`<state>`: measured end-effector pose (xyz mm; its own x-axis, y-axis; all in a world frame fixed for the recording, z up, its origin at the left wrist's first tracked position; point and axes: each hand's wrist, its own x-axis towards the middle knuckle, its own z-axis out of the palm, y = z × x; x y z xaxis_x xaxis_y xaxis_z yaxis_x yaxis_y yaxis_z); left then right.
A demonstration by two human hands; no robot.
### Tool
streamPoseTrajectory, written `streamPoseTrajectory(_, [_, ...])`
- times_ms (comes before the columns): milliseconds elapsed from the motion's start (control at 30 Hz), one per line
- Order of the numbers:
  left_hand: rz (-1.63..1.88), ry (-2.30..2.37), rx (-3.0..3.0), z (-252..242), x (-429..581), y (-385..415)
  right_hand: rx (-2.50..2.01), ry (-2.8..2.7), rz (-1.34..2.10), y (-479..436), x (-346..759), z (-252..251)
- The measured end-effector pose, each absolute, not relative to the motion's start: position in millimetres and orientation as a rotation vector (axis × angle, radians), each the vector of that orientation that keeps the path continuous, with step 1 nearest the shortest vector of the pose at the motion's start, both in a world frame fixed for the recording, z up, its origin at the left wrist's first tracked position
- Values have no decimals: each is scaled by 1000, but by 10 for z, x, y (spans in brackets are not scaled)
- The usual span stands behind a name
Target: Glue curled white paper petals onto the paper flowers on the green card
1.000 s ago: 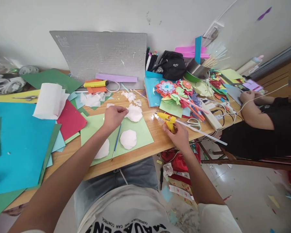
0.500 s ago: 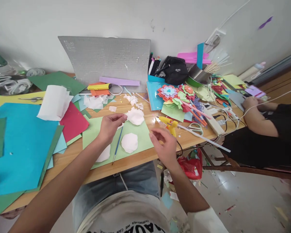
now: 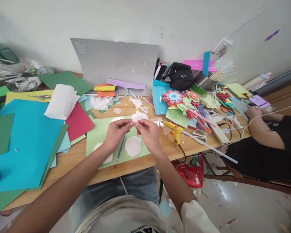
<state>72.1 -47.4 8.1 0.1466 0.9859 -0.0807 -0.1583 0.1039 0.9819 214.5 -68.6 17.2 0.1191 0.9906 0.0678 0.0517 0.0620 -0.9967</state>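
Observation:
A white paper piece with a frilled edge (image 3: 140, 115) is pinched between my two hands above a light green sheet (image 3: 92, 132). My left hand (image 3: 116, 131) grips its near left edge with fingertips closed. From the other side my right hand (image 3: 149, 132) closes thumb and fingers on it, the two hands almost touching. The pinched spot is hidden by my fingers. Below lies a white paper disc (image 3: 133, 146), with a thin blue-handled brush (image 3: 120, 150) beside it. Another white piece (image 3: 103, 152) is partly covered by my left forearm.
A yellow glue gun (image 3: 174, 131) with a long glue stick rests right of my hands, near scissors (image 3: 200, 136). Folded paper flowers (image 3: 174, 96) lie behind it. Coloured sheets (image 3: 36, 142) cover the left side. A co-worker's arm (image 3: 266, 129) is at far right.
My right hand has moved left from beside the glue gun and joined my left hand at the frilled white paper. The camera view has shifted slightly.

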Motion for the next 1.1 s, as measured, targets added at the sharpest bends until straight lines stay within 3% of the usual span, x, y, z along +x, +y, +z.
streamPoseTrajectory(733, [988,1040,1231,172,552,-332,-1285,-1364,1057,-677,2216,182])
streamPoseTrajectory(867, [1119,1154,1113,190,490,-254,-1415,-1546,688,-880,2305,149])
streamPoseTrajectory(1100, [1183,1251,1148,105,482,-191,-1174,-2636,-68,-1211,2101,-12])
